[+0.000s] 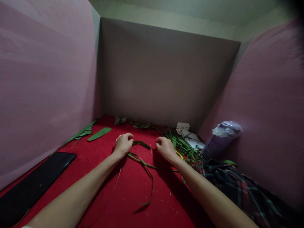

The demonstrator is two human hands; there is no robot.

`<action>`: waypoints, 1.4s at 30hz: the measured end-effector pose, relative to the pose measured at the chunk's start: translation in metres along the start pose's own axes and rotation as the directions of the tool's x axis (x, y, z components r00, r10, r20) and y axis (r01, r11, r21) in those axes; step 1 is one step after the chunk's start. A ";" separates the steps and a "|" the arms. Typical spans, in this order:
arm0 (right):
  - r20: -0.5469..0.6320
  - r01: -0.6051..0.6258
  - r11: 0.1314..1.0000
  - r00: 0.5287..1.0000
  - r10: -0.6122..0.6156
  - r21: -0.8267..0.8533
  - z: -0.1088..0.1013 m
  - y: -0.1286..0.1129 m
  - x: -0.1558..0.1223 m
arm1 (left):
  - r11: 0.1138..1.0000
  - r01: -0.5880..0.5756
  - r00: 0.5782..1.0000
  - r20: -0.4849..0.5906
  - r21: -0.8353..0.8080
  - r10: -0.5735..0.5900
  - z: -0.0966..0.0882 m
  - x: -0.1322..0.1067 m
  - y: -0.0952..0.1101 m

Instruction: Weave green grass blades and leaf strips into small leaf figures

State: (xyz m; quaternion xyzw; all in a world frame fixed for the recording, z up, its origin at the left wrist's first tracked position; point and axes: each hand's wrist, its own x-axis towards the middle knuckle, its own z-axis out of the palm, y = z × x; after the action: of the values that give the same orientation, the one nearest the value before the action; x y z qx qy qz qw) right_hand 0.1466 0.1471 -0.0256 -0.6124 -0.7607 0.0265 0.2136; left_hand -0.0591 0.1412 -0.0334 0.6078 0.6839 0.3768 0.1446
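In the middle of the red cloth (133,196), my left hand (123,145) has its fingers curled closed at one end of a dark green leaf strip (142,144). The strip bends and reaches toward my right hand (165,148), which is also closed, thumb against fingers. A small gap lies between the strip's far end and that hand; whatever it pinches is too small to make out. Long thin grass blades (147,165) lie on the cloth just below both hands, one curving down toward me.
A heap of green stems and leaves (187,148) lies right of my right hand, beside white papers (193,141). Further right are a purple plastic-topped container (219,141) and plaid fabric (228,177). At left are a broad leaf (99,134) and a black flat object (38,180). Walls enclose three sides.
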 end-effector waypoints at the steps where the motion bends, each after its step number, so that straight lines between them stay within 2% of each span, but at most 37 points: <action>1: 0.016 -0.019 1.000 1.000 0.019 -0.002 -0.001 0.001 0.002 | 1.000 -0.003 1.000 -0.005 -0.006 0.003 0.000 0.000 0.000; 5: 0.120 -0.103 0.995 0.987 0.103 -0.003 0.003 -0.002 0.018 | 0.999 -0.013 1.000 -0.025 -0.035 0.012 0.000 0.000 -0.001; 9: 0.255 -0.183 0.983 0.952 0.168 0.036 0.013 -0.012 0.040 | 0.998 -0.009 0.999 -0.035 -0.068 0.006 0.001 0.000 -0.002; 12: 0.368 -0.242 0.964 0.911 0.186 0.111 0.021 -0.013 0.050 | 0.995 -0.005 0.999 -0.042 -0.102 0.001 0.001 0.001 -0.004; 15: 0.416 -0.295 0.928 0.891 0.181 0.228 0.023 -0.009 0.053 | 0.989 -0.002 0.999 -0.042 -0.149 -0.004 0.000 0.001 -0.005; 18: 0.388 -0.330 0.859 0.906 0.171 0.392 0.015 -0.004 0.049 | 0.977 -0.007 0.999 -0.032 -0.213 0.000 0.000 -0.002 -0.001; 21: 0.319 -0.320 0.736 0.936 0.149 0.596 0.000 -0.007 0.037 | 0.953 -0.021 1.000 0.013 -0.303 0.027 0.002 -0.011 0.012; 23: 0.275 -0.292 0.635 0.953 0.129 0.715 -0.010 -0.013 0.027 | 0.924 -0.026 0.993 0.093 -0.382 0.067 0.004 -0.021 0.025; 26: 0.207 -0.234 0.489 0.972 0.109 0.840 -0.020 -0.025 0.010 | 0.867 0.009 0.963 0.238 -0.498 0.127 0.005 -0.036 0.043; 28: 0.165 -0.200 0.409 0.979 0.120 0.890 -0.024 -0.031 0.000 | 0.717 0.169 0.910 0.386 -0.676 0.149 0.004 -0.044 0.050; 30: 0.132 -0.173 0.343 0.981 0.140 0.923 -0.027 -0.034 -0.006 | 0.580 0.303 0.860 0.479 -0.756 0.175 0.003 -0.050 0.054; 32: 0.113 -0.156 0.288 0.981 0.159 0.945 -0.028 -0.035 -0.011 | 0.515 0.368 0.834 0.519 -0.775 0.186 0.003 -0.052 0.056; 37: 0.122 -0.154 0.208 0.980 0.157 0.966 -0.030 -0.033 -0.020 | 0.528 0.386 0.833 0.531 -0.757 0.152 0.002 -0.055 0.058; 42: 0.194 -0.202 0.159 0.979 0.068 0.966 -0.029 -0.028 -0.030 | 0.599 0.314 0.839 0.511 -0.737 0.189 0.001 -0.056 0.059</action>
State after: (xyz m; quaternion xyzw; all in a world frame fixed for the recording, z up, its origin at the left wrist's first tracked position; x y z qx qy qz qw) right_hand 0.1361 0.1058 0.0002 -0.3942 -0.5171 0.5598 0.5137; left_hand -0.0035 0.0874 -0.0086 0.5321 0.3940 0.4486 0.6004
